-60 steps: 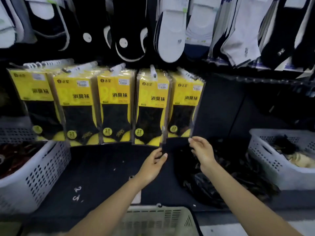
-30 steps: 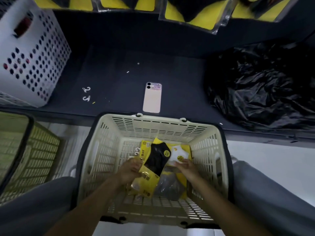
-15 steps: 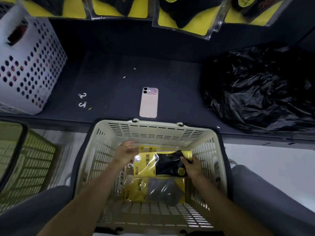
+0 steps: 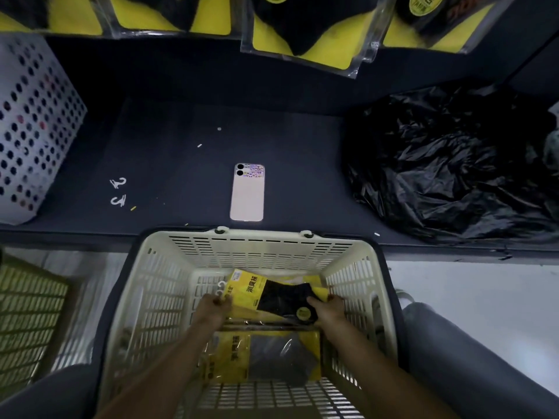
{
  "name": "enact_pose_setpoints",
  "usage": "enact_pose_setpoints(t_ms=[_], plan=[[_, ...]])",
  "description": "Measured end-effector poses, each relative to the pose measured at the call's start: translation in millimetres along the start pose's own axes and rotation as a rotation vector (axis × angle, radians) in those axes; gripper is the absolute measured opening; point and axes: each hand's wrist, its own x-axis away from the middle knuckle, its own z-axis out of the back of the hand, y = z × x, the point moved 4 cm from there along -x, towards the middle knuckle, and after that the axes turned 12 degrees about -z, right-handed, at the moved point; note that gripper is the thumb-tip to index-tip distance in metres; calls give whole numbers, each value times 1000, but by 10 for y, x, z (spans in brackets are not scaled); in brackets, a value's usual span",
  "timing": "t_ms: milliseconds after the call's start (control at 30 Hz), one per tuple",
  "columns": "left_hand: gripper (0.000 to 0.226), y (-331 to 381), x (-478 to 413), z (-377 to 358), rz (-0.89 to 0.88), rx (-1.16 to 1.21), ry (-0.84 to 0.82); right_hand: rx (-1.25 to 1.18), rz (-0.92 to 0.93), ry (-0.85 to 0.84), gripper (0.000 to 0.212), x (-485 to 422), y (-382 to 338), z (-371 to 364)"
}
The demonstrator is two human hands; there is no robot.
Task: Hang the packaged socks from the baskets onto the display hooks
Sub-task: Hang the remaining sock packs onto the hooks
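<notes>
Inside the cream basket (image 4: pixel 163 297), both hands are holding one sock pack (image 4: pixel 272 294), yellow card with black socks, lying sideways and raised above the basket floor. Left hand (image 4: pixel 211 306) is pinching the end with the white hanger tab. Right hand (image 4: pixel 328 308) is gripping the opposite end, thumb on top. A second pack (image 4: pixel 260 358) is lying flat on the basket floor beneath. Past the basket rim, a phone (image 4: pixel 247 192) is lying face down on the dark shelf (image 4: pixel 169 140), loose white hooks (image 4: pixel 118 192) sitting to its left, a black plastic bag (image 4: pixel 447 164) to its right. Hung packs (image 4: pixel 305 28) are showing along the top edge. A white perforated bin (image 4: pixel 33 125) is sitting far left.
</notes>
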Motion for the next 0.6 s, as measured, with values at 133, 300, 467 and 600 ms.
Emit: enact_pose_setpoints(t_ms=[133, 300, 467, 600], plan=[[32, -30, 249, 154, 110, 275, 109, -104, -139, -270, 44, 203, -11, 115], [29, 45, 619, 485, 158, 555, 108, -110, -75, -520, 37, 711, -42, 228], [37, 334, 1160, 717, -69, 1031, 202, -18, 57, -785, 45, 1367, -230, 365], [59, 890, 1508, 685, -227, 1076, 78, -22, 214, -809, 59, 1806, -450, 399]])
